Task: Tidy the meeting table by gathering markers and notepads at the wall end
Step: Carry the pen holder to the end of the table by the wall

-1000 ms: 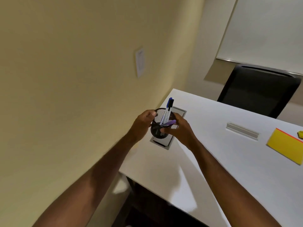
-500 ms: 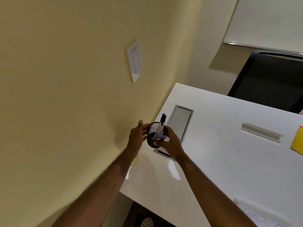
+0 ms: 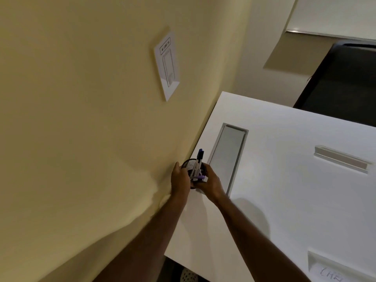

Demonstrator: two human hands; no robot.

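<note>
Both hands cup my black mesh pen cup (image 3: 194, 171) at the table's (image 3: 284, 190) wall edge: left hand (image 3: 180, 181) wrapped round its near side, right hand (image 3: 210, 183) gripping the other. Whiteboard markers (image 3: 197, 164) stand inside, one blue-capped; their print is unreadable. I read "CHE" on a sheet (image 3: 333, 270) cut off bottom right. The wall plate's (image 3: 166, 65) label is blurred.

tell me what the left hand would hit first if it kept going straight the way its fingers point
Probably the yellow wall. The left hand holds the mesh pen cup with fingers pointing up and away along the table edge, right beside the wall. Depth is unclear, so it might just slide alongside it.
</note>
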